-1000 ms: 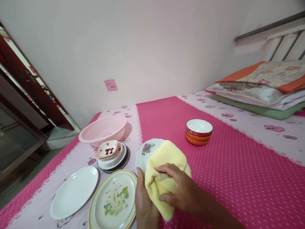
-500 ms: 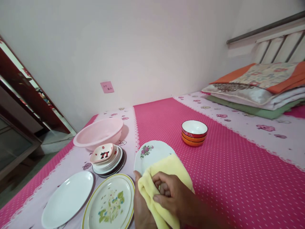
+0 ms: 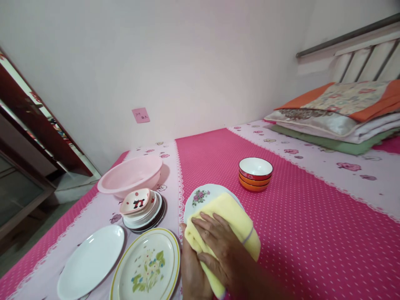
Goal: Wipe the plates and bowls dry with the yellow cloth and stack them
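A white plate (image 3: 200, 198) with a scalloped rim and a pink rose print is tilted up in front of me. My left hand (image 3: 192, 266) grips its near left edge, thumb showing and the other fingers hidden beneath. Over much of the plate lies a folded yellow towel (image 3: 233, 212), hanging past its right side. My right hand (image 3: 217, 241) rests flat on the towel, fingers stretched out, pressing it against the plate. Just left of my left hand is a yellow-rimmed plate (image 3: 143, 279) with a flower print.
A white oval plate (image 3: 90, 262) lies at the left. Behind it stand a stack of small dishes and plates (image 3: 142, 210) and a pink basin (image 3: 131, 175). Several stacked orange bowls (image 3: 254, 183) sit right of centre. Folded bedding (image 3: 331, 121) lies at the far right.
My right hand has gone from curled fingers pinching at the towel to lying flat on it. The towel now spreads further over the plate, which has shifted slightly right.
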Tool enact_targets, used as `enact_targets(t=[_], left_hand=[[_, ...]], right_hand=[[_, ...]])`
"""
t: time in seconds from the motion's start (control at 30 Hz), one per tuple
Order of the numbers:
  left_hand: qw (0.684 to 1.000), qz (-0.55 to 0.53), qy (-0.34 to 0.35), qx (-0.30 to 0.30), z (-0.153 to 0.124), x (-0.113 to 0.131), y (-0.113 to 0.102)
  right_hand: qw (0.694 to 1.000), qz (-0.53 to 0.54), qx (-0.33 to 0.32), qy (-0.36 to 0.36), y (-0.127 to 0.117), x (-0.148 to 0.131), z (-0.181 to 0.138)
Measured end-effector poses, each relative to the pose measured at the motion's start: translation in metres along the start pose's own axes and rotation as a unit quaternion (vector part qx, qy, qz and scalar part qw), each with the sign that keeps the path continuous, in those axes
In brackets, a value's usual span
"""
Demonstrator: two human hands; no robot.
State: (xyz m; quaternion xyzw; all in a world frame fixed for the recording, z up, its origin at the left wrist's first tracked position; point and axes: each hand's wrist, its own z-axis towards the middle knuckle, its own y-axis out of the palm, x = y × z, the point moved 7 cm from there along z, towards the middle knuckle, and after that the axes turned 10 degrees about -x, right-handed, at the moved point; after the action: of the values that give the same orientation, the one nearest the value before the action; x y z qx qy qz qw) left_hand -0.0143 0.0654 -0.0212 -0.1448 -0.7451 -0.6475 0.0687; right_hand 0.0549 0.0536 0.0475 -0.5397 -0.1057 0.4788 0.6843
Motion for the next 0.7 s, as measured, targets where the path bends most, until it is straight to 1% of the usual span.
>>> enact_targets(t=[0.03, 0.1, 0.17, 0.23, 0.33, 0.43, 0.53, 0.63, 0.7], left_hand=[[1.0, -0.002, -0.001, 0.015, 0.0, -0.002, 0.0], [1.0, 0.005, 0.013, 0.014, 0.0, -0.005, 0.003], [1.0, 0.017, 0.015, -0.001, 0.001, -0.009, 0.008], [0.999, 0.029, 0.006, -0.031, 0.001, -0.017, 0.016], [0.996, 0.037, -0.025, -0.077, -0.001, -0.032, 0.027], [0.995, 0.039, -0.048, -0.082, -0.003, -0.042, 0.026], [0.996, 0.044, -0.022, -0.079, -0.002, -0.036, 0.02], [0.996, 0.047, 0.032, -0.067, 0.0, -0.018, 0.015], [0.995, 0.049, 0.076, -0.033, 0.0, -0.002, 0.014]], right_hand=[[1.0, -0.021, 0.013, 0.0, 0.0, 0.002, 0.0], [0.998, -0.052, 0.04, -0.004, -0.001, 0.005, 0.0], [0.995, -0.077, 0.062, -0.01, -0.004, 0.009, 0.001], [0.991, -0.104, 0.086, -0.002, -0.01, 0.015, 0.002], [0.981, -0.139, 0.128, 0.042, -0.023, 0.03, 0.004], [0.967, -0.161, 0.164, 0.112, -0.034, 0.054, 0.002], [0.954, -0.165, 0.179, 0.174, -0.037, 0.079, -0.004], [0.957, -0.144, 0.171, 0.184, -0.032, 0.094, -0.008], [0.963, -0.136, 0.152, 0.178, -0.025, 0.095, -0.008]])
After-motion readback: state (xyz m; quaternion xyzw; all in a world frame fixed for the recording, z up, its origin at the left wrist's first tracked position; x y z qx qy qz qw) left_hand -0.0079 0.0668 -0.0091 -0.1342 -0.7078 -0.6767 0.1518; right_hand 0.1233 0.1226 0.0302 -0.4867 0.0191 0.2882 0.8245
